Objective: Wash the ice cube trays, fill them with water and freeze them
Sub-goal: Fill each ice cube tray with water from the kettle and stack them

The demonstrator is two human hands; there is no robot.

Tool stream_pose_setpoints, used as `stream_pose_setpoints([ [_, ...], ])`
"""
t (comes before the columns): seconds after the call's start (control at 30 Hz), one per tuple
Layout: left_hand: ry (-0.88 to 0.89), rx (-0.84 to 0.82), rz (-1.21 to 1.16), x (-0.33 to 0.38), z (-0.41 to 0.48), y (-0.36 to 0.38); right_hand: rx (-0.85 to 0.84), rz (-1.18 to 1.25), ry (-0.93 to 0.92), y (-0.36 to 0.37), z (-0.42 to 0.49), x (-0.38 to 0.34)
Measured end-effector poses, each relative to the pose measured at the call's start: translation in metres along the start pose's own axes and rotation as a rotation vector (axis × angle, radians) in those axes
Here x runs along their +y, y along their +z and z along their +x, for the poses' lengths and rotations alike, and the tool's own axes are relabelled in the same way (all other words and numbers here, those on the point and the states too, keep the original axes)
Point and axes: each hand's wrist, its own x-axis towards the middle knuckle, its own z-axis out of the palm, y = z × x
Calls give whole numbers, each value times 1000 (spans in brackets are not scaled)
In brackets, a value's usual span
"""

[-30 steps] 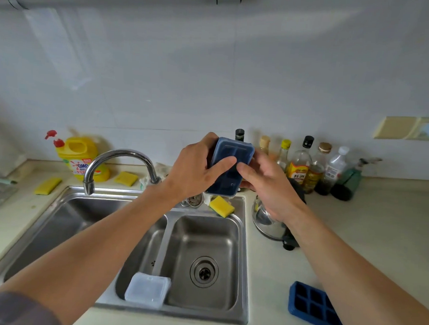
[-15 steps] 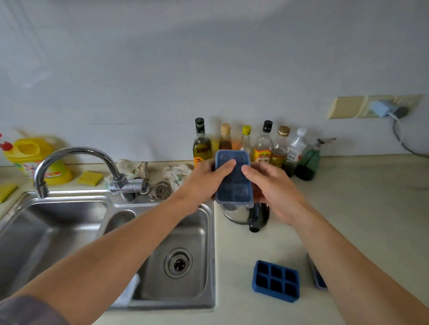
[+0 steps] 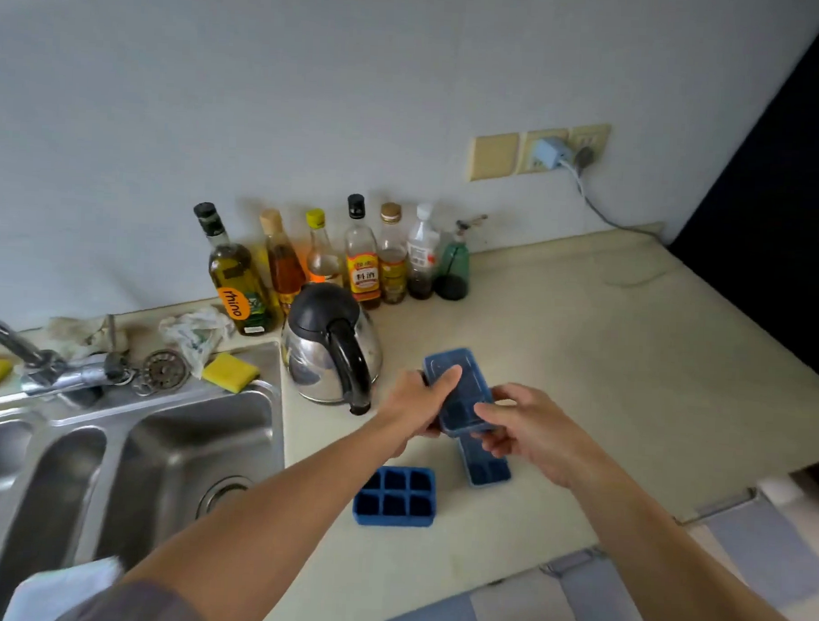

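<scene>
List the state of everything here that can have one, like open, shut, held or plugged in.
Lidded tray: lid on, gripped by left hand and right hand.
Open tray: uncovered, lying untouched on the counter.
Third tray: on the counter, partly hidden under the lidded tray.
Kettle: upright, lid shut.
Faucet: spout end out of frame, flow unclear.
Charger: plugged in.
Bottles: upright, capped.

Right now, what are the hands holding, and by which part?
Both hold the lidded blue ice cube tray: the left hand grips its left side, thumb on top; the right hand pinches its near right corner.
</scene>
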Motion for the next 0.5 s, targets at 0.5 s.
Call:
stream_pose_setpoints([
  [0.5, -113, 7, 304, -53, 48, 51, 166, -200, 122, -25, 39, 97],
])
